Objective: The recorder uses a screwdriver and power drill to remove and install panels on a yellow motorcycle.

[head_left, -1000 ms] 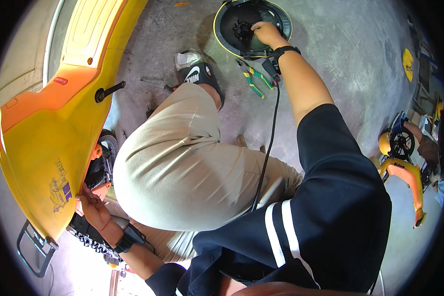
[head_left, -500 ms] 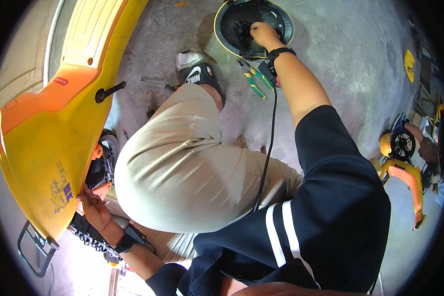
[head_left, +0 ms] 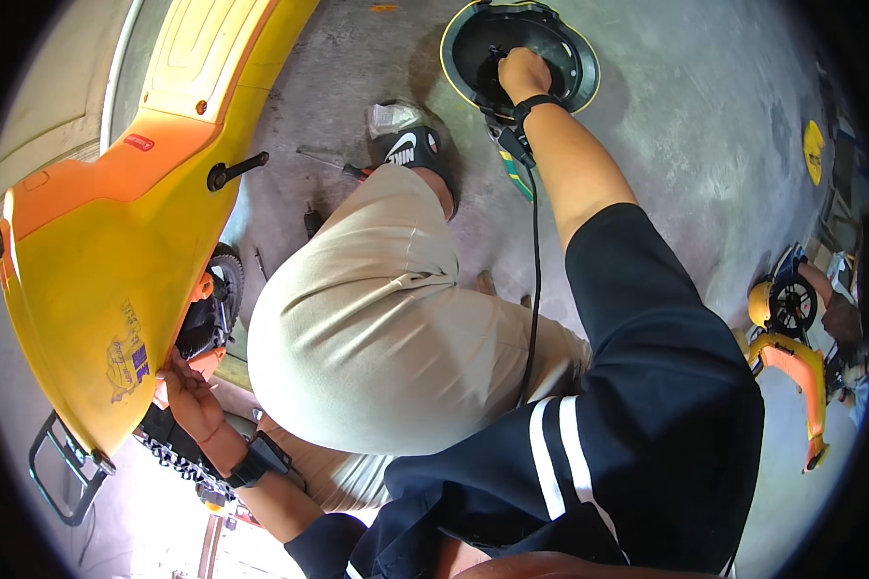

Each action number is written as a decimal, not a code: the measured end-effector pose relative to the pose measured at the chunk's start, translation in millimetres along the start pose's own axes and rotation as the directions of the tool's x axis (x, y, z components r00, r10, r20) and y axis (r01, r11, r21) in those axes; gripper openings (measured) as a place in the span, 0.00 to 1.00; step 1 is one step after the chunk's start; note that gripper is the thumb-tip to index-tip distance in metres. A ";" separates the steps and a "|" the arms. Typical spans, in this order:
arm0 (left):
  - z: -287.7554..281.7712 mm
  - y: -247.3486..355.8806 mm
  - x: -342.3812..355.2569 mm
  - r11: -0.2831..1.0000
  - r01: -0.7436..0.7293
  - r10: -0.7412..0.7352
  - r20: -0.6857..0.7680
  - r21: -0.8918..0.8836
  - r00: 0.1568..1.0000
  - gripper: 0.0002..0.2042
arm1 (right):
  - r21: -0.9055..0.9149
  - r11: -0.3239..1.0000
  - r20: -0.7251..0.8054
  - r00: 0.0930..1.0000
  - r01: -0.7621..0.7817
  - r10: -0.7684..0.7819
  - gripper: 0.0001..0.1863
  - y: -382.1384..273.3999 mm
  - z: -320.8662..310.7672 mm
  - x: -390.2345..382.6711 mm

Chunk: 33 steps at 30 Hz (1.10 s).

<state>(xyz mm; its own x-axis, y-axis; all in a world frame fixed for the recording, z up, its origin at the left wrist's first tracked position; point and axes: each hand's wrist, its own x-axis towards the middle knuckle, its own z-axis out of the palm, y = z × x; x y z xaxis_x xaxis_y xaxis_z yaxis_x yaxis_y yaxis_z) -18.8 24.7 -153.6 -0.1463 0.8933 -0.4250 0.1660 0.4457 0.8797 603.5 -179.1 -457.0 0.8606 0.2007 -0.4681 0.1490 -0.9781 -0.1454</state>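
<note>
My right hand [head_left: 524,75] reaches into an upturned hard hat [head_left: 585,64] with a dark inside and a yellow rim. Its fingers are bent down, closed over small black parts [head_left: 495,52], which it mostly covers; anything between the fingertips is hidden. At the left, my left hand [head_left: 195,400] is against the edge of a scooter's large yellow body panel [head_left: 77,318]. Its fingers are curled there, and whatever they pinch is too small to make out. A black strap device sits on each wrist, and a black cable [head_left: 536,261] runs down from the right one.
Green-and-yellow-handled pliers [head_left: 515,174] lie beside the hat, partly behind my right wrist. A screwdriver [head_left: 333,162] and clear plastic wrapping [head_left: 393,118] are by my foot. A footpeg [head_left: 237,172] juts from the scooter. Another person and an orange-yellow scooter [head_left: 801,372] are at far right.
The view has shifted, so most things sit further right. Within the hat, my right hand has moved over the black parts and covers more of them. My left hand stays at the panel edge.
</note>
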 end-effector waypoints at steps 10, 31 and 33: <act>-0.3 2.6 -1.6 1.000 0.025 -0.025 0.012 -0.003 1.000 0.25 | 0.053 0.994 -0.044 0.994 -0.093 0.096 0.16 12.5 11.9 9.8; -11.6 -2.3 7.1 1.000 0.025 -0.025 0.039 -0.016 0.999 0.25 | 0.039 0.991 -0.135 0.983 0.127 -0.121 0.13 12.2 18.0 0.2; -15.8 -2.6 5.4 1.000 0.016 -0.016 0.048 -0.008 0.999 0.25 | 0.101 0.986 -0.060 0.990 0.134 -0.129 0.13 13.2 7.3 -4.8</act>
<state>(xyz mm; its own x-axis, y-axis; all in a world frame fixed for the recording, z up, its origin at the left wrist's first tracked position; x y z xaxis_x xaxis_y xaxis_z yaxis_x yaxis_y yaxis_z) -35.4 27.5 -154.8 -0.1016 0.8878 -0.4489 0.1560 0.4599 0.8742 597.8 -192.6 -463.1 0.8619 0.3211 -0.3925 0.2132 -0.9317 -0.2941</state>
